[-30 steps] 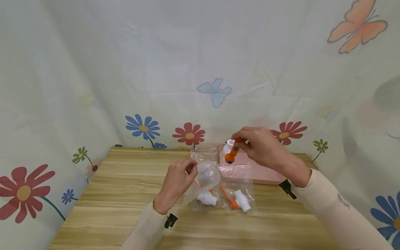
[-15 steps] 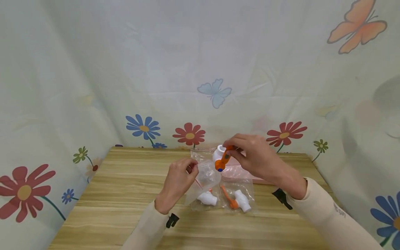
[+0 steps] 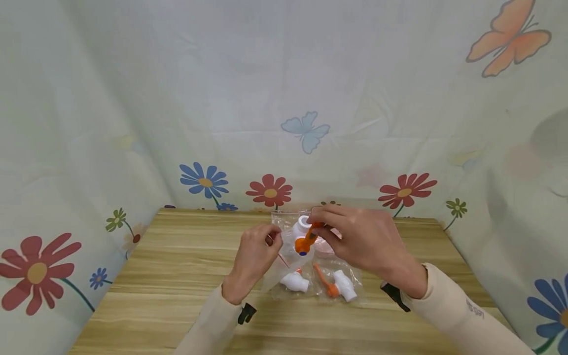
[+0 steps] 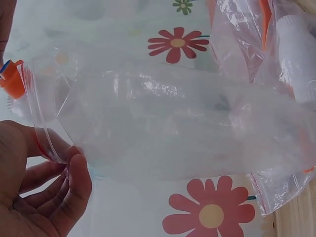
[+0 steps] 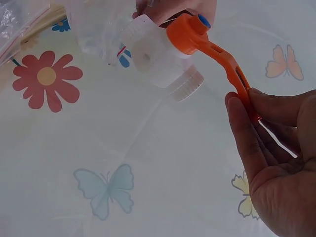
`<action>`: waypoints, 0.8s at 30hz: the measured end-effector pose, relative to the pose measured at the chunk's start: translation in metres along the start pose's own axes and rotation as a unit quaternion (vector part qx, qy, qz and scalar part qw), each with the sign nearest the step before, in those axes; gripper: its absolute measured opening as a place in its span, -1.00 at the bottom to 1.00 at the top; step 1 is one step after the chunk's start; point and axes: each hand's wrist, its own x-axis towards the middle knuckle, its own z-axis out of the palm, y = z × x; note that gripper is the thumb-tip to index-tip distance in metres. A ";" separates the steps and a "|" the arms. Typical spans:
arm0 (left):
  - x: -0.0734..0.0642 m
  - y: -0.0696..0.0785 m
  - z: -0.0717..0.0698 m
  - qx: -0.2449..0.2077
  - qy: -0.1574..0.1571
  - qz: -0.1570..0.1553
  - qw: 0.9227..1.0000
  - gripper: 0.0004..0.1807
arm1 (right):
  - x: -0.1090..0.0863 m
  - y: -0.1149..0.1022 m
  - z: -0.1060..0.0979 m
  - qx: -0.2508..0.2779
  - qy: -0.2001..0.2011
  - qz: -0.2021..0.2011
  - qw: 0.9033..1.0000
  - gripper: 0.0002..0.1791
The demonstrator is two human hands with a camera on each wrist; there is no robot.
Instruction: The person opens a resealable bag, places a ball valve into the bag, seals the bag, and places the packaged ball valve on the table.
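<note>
Pinched by its orange lever, a white plastic ball valve [image 3: 300, 230] hangs from the fingertips of my right hand [image 3: 361, 241]. In the right wrist view the lever [image 5: 224, 59] runs up from thumb and fingers to a blue-centred cap on the valve's white body [image 5: 153, 54]. My left hand [image 3: 253, 256] pinches the edge of a clear zip bag [image 4: 148, 123] with a red seal line. The valve is close to the bag's mouth and overlaps the bag in the head view.
On the wooden table [image 3: 186, 256] lie two more white valves with orange levers, one nearer the left hand [image 3: 295, 282] and a right-hand valve [image 3: 346, 286], both in clear bags. A pink tray [image 3: 390, 224] sits behind the right hand. A flowered curtain [image 3: 230, 123] surrounds the table.
My right hand has carried the valve left and downward, from over the pink tray to the mouth of the bag. The left hand stays nearly still, still pinching the bag.
</note>
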 end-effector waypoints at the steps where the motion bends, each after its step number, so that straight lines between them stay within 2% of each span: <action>1: 0.000 0.000 0.000 0.001 0.000 0.001 1.000 -0.96 | 0.000 0.000 0.002 0.012 0.007 -0.011 1.000 -0.74; 3: 0.000 0.000 0.000 -0.002 0.001 0.002 1.000 -0.96 | 0.001 -0.001 0.007 0.063 0.019 -0.039 0.997 -0.77; 6: 0.000 0.002 0.000 -0.008 0.002 0.001 1.000 -0.96 | 0.003 -0.001 0.016 0.146 0.028 -0.079 0.986 -0.79; 8: 0.000 0.003 -0.001 -0.014 0.002 0.000 1.000 -0.96 | 0.003 0.000 0.021 0.175 0.031 -0.094 0.979 -0.79; 11: 0.000 0.005 -0.001 -0.022 0.007 0.002 1.000 -0.96 | 0.002 0.000 0.027 0.180 0.032 -0.095 0.979 -0.78; 24: -0.003 0.012 -0.001 -0.057 0.031 0.018 0.998 -0.95 | -0.005 -0.008 0.050 0.177 -0.002 -0.052 0.983 -0.82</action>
